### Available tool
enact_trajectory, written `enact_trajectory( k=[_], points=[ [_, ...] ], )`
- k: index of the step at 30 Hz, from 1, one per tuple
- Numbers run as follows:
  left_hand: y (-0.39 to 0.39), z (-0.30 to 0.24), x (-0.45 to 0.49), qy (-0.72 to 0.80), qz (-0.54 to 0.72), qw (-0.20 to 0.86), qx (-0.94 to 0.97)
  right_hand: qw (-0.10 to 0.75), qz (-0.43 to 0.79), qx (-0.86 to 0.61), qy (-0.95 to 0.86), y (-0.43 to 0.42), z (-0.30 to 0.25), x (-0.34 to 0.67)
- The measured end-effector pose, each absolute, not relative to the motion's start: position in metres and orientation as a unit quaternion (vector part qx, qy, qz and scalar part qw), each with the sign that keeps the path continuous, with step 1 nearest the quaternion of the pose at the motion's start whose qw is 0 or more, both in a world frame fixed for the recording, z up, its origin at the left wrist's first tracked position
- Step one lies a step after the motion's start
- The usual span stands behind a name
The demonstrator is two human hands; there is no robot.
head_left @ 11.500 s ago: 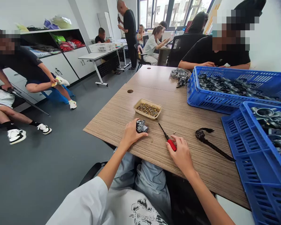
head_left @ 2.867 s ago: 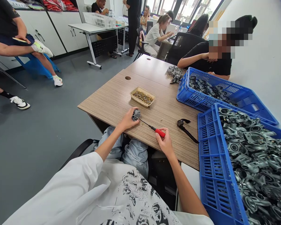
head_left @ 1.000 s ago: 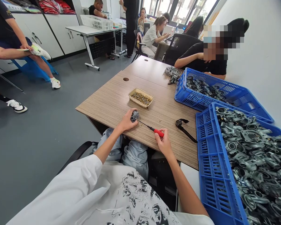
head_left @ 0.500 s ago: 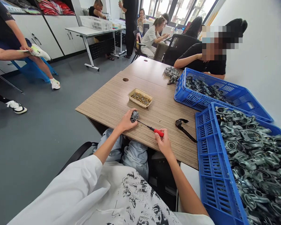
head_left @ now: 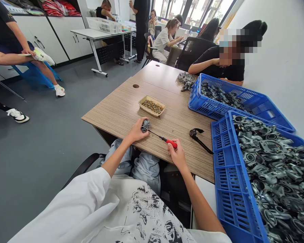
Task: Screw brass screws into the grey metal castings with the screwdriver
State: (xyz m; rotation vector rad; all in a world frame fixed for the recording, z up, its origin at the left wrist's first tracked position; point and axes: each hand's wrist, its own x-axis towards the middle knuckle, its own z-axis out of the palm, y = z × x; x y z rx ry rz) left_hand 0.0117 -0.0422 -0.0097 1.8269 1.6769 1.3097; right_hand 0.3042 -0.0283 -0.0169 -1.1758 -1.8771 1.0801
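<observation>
My left hand point(head_left: 136, 132) is closed around a small grey metal part point(head_left: 145, 125), holding it down on the wooden table point(head_left: 121, 108). My right hand point(head_left: 176, 155) grips the red handle of a screwdriver point(head_left: 164, 139). The screwdriver's thin shaft runs left and its tip meets the metal part. A shallow beige tray of small brass screws point(head_left: 152, 106) sits just beyond the part. A black tool with a long thin handle point(head_left: 199, 138) lies on the table to the right of my right hand.
Two blue crates of grey metal parts, the near crate point(head_left: 225, 182) and the far crate point(head_left: 205, 108), fill the table's right side. A person in black point(head_left: 225, 65) sits across the table. A pile of dark parts point(head_left: 186, 79) lies near them. Other people sit and stand further off.
Over the last second almost nothing has moved. Both hands stay in place, the screwdriver tip still on the part. Much earlier the screwdriver lay on the table under my right hand.
</observation>
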Motion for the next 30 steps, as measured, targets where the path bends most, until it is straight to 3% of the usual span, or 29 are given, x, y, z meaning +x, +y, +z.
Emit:
enact_trajectory(
  k=[30],
  points=[
    [-0.0391, -0.0166, 0.0100, 0.589, 0.465, 0.169, 0.639, 0.331, 0.411, -0.441, -0.726, -0.0275, -0.0142, 0.3053]
  ],
)
